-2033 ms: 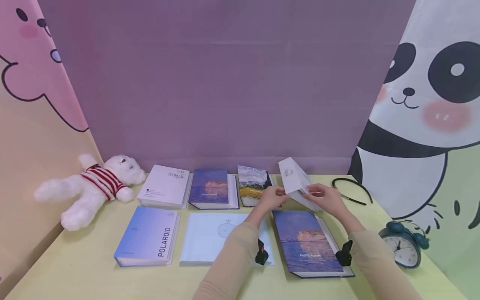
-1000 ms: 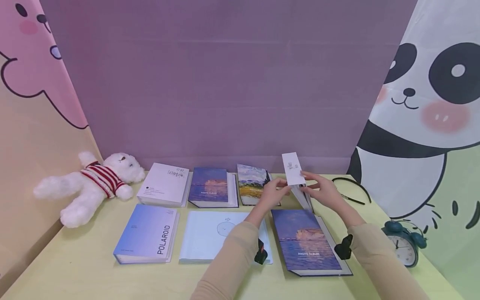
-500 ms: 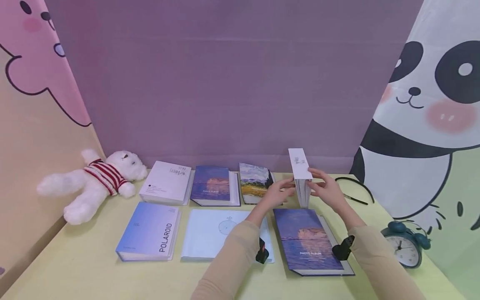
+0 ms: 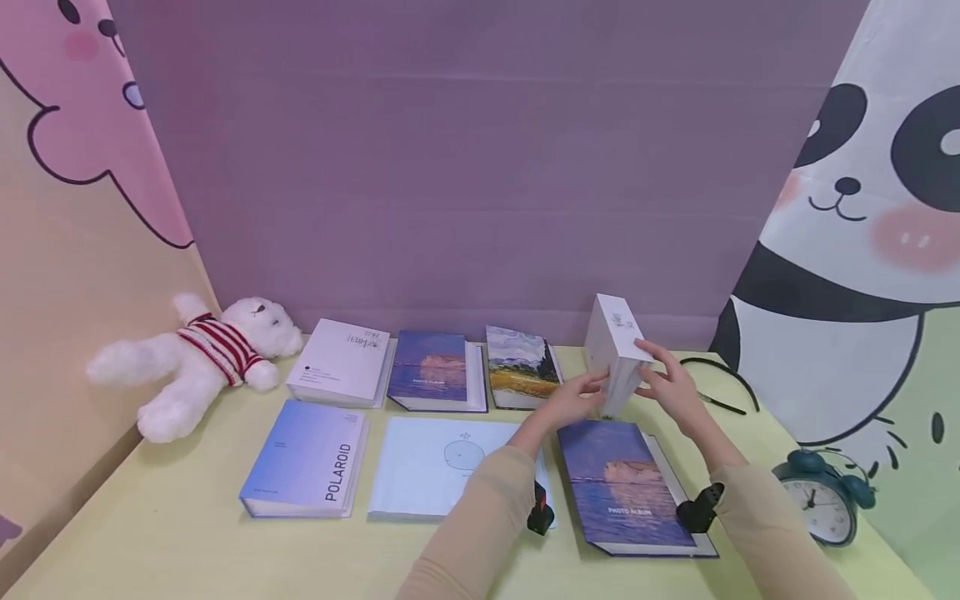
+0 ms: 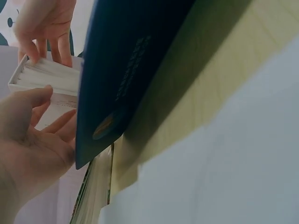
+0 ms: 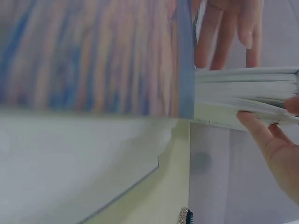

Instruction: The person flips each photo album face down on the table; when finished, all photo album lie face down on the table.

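A thick white album (image 4: 618, 337) stands on its edge at the back right of the table, spine upward with black writing on it. My left hand (image 4: 573, 400) holds it at the lower left, thumb near the page edges. From the other side, my right hand (image 4: 667, 387) grips its upper right part, fingers near the spine. Pages (image 6: 243, 88) of the album show between both hands in the right wrist view. In front lies a blue-purple photo album (image 4: 618, 483) with a cliff-and-sea picture. Left of the hands lies a landscape-painting album (image 4: 519, 367).
More albums lie to the left: a pale blue one (image 4: 420, 467), a POLAROID one (image 4: 303, 458), a smaller sea-picture one (image 4: 427, 367) and a white one (image 4: 341, 362). A white plush bear (image 4: 213, 358), a black headband (image 4: 738, 379) and an alarm clock (image 4: 821, 500) sit at the sides.
The white album went from leaning to standing on its edge, moved slightly right and turned so its left cover shows. Both hands moved with it; the view shifted a little.
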